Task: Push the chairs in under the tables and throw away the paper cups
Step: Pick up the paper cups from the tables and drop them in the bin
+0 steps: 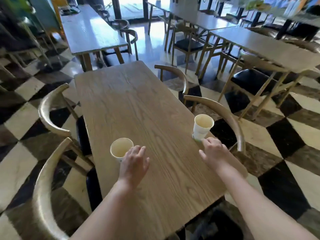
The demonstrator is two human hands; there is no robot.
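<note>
Two white paper cups stand upright on a long wooden table [138,104]. The left cup [120,148] is near the table's left edge, and my left hand [135,161] hovers just right of it with fingers spread, holding nothing. The right cup [202,125] stands at the right edge; my right hand [214,151] is just below it, fingers apart, fingertips close to its base. Two wooden chairs with curved backs [50,111] [43,191] sit tucked along the left side. Two more [223,113] [176,73] stand on the right side.
The floor is black-and-white checkered tile [285,141]. Another table [263,47] with black-seated chairs [251,80] stands to the right. A further table [90,32] lies straight ahead on the left. A dark bin-like object [220,226] sits under the near table end.
</note>
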